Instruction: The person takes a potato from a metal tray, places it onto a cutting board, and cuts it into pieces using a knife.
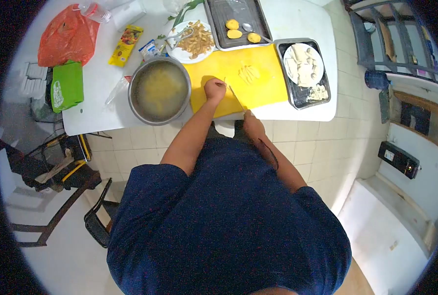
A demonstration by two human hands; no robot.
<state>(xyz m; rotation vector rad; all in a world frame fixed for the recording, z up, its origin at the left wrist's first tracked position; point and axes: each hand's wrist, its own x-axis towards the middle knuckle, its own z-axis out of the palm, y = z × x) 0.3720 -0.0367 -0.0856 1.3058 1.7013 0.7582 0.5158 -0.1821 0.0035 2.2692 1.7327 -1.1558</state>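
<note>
- The right hand [251, 123] was closed around the handle of a knife [237, 99], whose blade slanted over the yellow cutting board [273, 91], tip toward the left hand [215, 90].
- The left hand was curled with its fingers drawn in, near that tip; whether it pinched anything, I could not tell.
- Yellow strips [249, 74] lay loosely on the board, beyond the knife.
- A slip of the blade could have nicked the left fingertips, since they sat so near it.
- A wet board, if it was wet, could have let pieces skid.
- The pot [152, 120] stood at the table's front edge, so a knock from the left forearm might have spilled its cloudy liquid.
- The right fingers and most of the handle were hard to make out, and the liquid blurred whatever lay in the pot.
</note>
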